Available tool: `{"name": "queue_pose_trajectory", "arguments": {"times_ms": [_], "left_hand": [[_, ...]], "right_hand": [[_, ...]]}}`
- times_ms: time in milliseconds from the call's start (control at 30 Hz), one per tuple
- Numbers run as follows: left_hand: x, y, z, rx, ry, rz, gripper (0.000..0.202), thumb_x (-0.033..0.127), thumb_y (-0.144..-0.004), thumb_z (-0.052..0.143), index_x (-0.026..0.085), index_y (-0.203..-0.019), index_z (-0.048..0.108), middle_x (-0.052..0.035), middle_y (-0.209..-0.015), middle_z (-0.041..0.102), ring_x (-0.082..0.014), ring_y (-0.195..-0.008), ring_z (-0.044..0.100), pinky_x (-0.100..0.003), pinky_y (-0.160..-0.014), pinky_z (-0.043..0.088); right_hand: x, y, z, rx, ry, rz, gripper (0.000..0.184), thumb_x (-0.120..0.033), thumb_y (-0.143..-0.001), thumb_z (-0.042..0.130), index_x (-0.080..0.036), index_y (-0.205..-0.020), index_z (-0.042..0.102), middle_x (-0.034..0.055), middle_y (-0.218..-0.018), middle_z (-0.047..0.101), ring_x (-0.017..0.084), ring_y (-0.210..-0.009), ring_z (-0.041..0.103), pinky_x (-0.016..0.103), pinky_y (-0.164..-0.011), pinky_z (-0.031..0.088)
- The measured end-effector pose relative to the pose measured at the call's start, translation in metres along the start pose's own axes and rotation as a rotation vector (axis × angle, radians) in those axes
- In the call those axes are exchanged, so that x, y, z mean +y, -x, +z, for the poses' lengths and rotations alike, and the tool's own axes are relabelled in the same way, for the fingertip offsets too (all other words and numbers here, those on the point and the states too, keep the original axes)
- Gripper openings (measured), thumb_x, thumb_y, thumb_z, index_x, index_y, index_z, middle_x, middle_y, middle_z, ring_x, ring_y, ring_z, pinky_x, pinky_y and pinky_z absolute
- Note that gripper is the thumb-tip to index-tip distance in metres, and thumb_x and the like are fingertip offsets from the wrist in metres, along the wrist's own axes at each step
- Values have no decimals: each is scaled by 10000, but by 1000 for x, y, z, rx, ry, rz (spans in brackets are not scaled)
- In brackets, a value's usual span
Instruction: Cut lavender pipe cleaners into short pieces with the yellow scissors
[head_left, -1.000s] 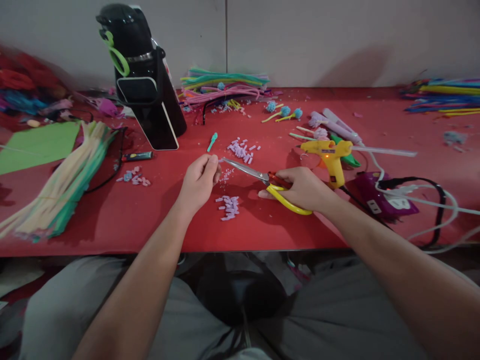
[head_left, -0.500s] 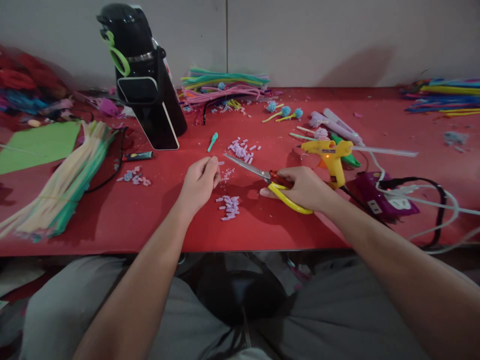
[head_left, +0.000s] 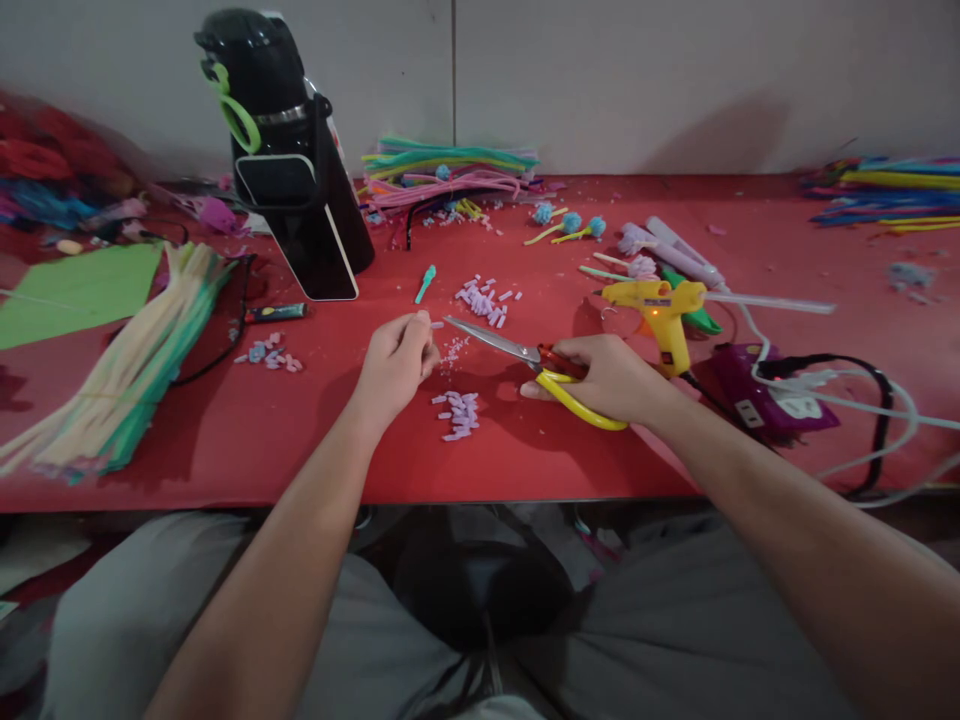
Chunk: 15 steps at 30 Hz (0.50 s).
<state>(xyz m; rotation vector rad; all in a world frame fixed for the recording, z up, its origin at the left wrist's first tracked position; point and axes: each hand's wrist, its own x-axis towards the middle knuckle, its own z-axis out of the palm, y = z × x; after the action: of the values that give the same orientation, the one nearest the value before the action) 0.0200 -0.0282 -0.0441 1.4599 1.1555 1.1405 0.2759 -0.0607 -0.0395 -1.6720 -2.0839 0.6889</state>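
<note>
Between thumb and fingers, my left hand [head_left: 400, 362] pinches a short lilac piece of pipe cleaner [head_left: 437, 325]. My right hand [head_left: 600, 375] is wrapped round the yellow and red handles of a pair of scissors [head_left: 499, 342], whose blades look nearly closed and point left, the tip just beside the lilac piece. Tiny lilac trimmings [head_left: 454, 350] lie under the blades. One pile of cut lilac pieces [head_left: 484, 300] sits beyond the scissors, another lilac pile [head_left: 457, 414] nearer the table edge. A small green stick-like piece [head_left: 425, 284] rests behind my left hand.
A yellow glue gun [head_left: 660, 315] with a lit light stands right, beside a purple power socket [head_left: 772, 395] and cables. A black bottle [head_left: 300, 150] with a phone leaning on it stands back left. Pipe cleaner bundles [head_left: 127, 370] lie left, at the back and far right.
The scissors' tip has dropped slightly and shifted a little left, by the lilac piece. My left hand has tilted slightly, moving the piece a little left.
</note>
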Motion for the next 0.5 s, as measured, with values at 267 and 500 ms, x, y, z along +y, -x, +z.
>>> {"name": "queue_pose_trajectory", "arguments": {"times_ms": [267,500], "left_hand": [[1,-2,-1,-4,107,-62,365,300,-953,455,208,-616,351,66,-416,337,-53,-361,259,-206,-376,196],[1,-2,-1,-30,121,-78,366,301,-948,467,205,-610,365,61,-426,335,-55,-373,270,-201,-378,201]], "right_hand": [[0,1,2,20,22,-3,678,-815,-631,667,-217,-593,351,-59,-579,294,95,-562,282,272,-508,216],[-1,1,5,25,16,14,670,-810,-628,671,-216,-591,364,-58,-573,309,99,-567,288,275,-509,212]]}}
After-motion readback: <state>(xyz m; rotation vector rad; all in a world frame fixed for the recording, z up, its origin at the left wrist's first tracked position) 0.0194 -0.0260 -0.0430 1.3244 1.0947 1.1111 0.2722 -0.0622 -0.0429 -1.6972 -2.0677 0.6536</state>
